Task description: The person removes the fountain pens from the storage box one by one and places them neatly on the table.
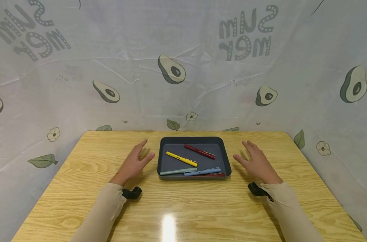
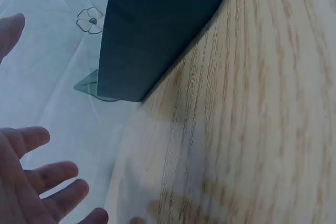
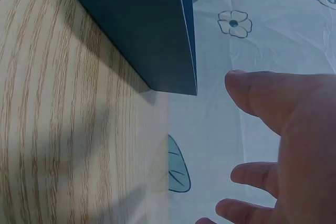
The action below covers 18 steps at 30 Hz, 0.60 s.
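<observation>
Tabletop below, left grip and right grip gape beside a tray, one red pen half-hidden.

The left hand, right hand and whole tray are taken in from the head, facing forward and down over the surface toward the far cloth. From either wrist, low and close, the tray's outer wall is viewed, rolled sideways. Tray, surface and cloth are shared by all views.
</observation>
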{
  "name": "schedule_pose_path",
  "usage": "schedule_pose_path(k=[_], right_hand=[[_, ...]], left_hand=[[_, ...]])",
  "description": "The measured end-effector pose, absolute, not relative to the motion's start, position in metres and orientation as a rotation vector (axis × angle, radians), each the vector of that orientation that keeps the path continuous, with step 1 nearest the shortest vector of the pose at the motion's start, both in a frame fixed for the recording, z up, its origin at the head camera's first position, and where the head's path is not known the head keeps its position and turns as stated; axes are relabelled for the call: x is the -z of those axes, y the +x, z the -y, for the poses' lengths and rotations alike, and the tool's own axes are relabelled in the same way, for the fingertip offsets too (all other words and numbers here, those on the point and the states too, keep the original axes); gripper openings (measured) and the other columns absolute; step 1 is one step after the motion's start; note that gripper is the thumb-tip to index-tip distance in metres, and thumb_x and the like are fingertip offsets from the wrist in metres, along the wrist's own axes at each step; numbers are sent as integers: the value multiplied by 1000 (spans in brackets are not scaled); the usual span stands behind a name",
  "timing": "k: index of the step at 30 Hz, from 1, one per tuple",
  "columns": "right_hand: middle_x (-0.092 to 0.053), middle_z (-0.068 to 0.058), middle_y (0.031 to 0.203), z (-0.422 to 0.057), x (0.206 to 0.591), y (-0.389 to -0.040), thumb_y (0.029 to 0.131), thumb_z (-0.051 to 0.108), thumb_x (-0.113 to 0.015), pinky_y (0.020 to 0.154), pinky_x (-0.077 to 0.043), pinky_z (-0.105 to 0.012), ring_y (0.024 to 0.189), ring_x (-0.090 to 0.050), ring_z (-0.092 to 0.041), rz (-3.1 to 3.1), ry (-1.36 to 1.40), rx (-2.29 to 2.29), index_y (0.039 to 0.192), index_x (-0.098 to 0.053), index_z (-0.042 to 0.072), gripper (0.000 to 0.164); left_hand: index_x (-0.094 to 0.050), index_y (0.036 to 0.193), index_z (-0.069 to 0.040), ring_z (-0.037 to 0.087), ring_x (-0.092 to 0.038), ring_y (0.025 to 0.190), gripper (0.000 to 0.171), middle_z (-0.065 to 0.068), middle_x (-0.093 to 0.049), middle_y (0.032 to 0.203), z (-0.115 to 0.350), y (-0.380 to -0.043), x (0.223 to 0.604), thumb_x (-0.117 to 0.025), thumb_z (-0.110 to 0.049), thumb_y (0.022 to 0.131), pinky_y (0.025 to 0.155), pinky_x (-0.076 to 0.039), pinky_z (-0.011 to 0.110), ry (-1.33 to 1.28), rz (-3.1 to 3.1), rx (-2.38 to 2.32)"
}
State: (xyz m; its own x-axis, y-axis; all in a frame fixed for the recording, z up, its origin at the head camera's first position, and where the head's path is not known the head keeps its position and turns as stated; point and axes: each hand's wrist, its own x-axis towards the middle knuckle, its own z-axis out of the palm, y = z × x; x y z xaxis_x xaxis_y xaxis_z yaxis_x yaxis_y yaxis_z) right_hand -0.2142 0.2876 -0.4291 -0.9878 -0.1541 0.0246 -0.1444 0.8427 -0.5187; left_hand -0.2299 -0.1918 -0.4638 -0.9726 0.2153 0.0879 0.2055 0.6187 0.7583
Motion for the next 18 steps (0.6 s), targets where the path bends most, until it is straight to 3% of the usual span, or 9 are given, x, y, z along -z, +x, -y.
schedule_pose_path(k=[6,18], right_hand=[[-16,-33,166,-287,430,-214,102,59,-56,113,-21,-76,148,-17,-60,-3007,-240,824,163,-23,-1,92],[-16,-33,165,-283,427,-211,104,51,-59,112,-26,-75,149,-20,-57,-2967,-228,865,164,-23,0,87]], left_hand=[[-22,167,-24,40,-25,154,80,14,-28,168,187,-228,467,-55,-58,103,119,-24,68,386,-2790,-1340],[-31,164,-19,33,-24,156,73,7,-32,167,173,-224,482,-61,-47,104,123,-21,63,443,-2702,-1580]])
